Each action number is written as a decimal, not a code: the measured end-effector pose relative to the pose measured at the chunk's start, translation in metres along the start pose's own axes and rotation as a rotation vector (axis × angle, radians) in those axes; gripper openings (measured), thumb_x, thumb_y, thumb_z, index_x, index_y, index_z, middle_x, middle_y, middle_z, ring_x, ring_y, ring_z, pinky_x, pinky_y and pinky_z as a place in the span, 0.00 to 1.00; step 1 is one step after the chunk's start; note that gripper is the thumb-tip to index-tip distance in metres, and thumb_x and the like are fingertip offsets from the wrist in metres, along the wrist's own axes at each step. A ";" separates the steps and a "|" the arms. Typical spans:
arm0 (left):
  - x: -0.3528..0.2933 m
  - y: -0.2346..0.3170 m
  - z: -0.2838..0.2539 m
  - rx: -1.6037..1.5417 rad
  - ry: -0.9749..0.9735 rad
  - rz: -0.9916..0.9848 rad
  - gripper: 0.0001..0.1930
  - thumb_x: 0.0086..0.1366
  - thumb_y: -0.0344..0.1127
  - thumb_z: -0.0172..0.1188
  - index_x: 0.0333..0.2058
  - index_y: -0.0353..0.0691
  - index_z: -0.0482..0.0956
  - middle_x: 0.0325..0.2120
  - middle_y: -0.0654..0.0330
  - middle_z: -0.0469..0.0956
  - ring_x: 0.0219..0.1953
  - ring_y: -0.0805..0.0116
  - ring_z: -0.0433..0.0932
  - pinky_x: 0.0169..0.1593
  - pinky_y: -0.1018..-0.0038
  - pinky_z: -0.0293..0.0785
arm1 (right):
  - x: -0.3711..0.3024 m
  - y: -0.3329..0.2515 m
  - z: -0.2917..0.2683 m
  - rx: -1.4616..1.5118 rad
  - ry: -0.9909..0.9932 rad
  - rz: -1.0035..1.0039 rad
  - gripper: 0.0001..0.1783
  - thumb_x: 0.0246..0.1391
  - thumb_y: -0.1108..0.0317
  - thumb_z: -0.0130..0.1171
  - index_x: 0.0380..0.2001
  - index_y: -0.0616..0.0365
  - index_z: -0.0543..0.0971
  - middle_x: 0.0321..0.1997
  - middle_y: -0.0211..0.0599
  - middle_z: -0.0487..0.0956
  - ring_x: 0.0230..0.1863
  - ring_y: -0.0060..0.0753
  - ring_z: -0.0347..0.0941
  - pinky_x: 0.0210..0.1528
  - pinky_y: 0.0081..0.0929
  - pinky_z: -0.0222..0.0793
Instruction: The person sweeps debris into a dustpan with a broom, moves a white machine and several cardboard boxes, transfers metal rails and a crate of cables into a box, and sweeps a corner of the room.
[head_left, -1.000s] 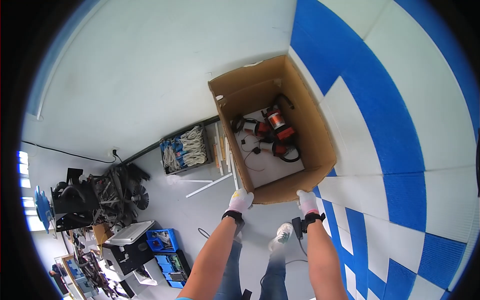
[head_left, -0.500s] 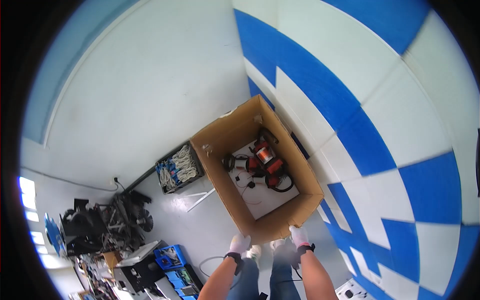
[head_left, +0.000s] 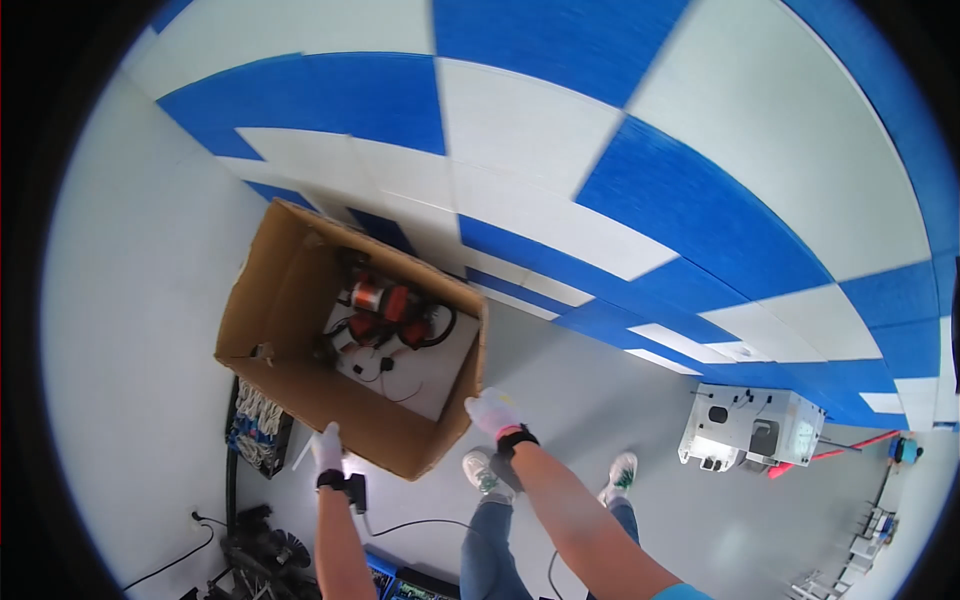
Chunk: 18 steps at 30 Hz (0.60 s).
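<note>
Gloved left hand (head_left: 328, 446) and right hand (head_left: 493, 411) hold on, well apart.

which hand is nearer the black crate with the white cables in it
Left. The left hand, on the cardboard box's edge, is just right of the crate in the picture; the right hand is farther right, at the box's other side.

Brown open-topped cardboard box (head_left: 345, 408), turned askew; red-and-black devices (head_left: 400, 305), one with an orange cylinder (head_left: 367, 297), clustered along the far edge of its pale bottom (head_left: 450, 375); a small wired black piece (head_left: 387, 365) nearer.
</note>
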<state>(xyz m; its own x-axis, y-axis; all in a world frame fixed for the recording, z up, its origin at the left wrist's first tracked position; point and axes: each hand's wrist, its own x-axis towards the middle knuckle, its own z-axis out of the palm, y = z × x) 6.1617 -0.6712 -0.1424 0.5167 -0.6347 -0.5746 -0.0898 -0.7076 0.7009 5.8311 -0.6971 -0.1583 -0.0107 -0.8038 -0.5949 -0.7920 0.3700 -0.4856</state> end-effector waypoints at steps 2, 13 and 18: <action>-0.014 0.000 -0.006 -0.069 -0.018 0.007 0.18 0.51 0.31 0.51 0.42 0.30 0.68 0.30 0.56 0.75 0.31 0.66 0.75 0.34 0.75 0.71 | -0.034 -0.023 -0.030 0.123 0.085 0.086 0.17 0.42 0.56 0.46 0.24 0.59 0.77 0.32 0.50 0.76 0.35 0.53 0.71 0.38 0.44 0.66; -0.185 -0.029 0.113 -0.077 -0.175 0.081 0.09 0.53 0.30 0.53 0.34 0.32 0.71 0.21 0.59 0.72 0.14 0.72 0.69 0.12 0.79 0.60 | -0.104 0.145 -0.119 0.089 0.169 0.047 0.14 0.40 0.59 0.46 0.21 0.55 0.78 0.27 0.45 0.77 0.32 0.49 0.73 0.35 0.41 0.68; -0.281 -0.077 0.179 -0.022 -0.331 -0.058 0.07 0.53 0.33 0.55 0.28 0.35 0.74 0.17 0.59 0.74 0.13 0.73 0.70 0.13 0.81 0.60 | -0.166 0.274 -0.158 0.034 0.271 0.000 0.14 0.39 0.59 0.46 0.17 0.54 0.77 0.23 0.42 0.77 0.27 0.48 0.73 0.30 0.41 0.68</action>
<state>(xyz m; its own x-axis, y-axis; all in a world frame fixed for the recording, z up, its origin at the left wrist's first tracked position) 5.8716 -0.4940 -0.1103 0.2159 -0.6624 -0.7174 -0.0482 -0.7410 0.6697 5.5190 -0.5364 -0.0915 -0.1770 -0.8975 -0.4040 -0.7708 0.3816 -0.5101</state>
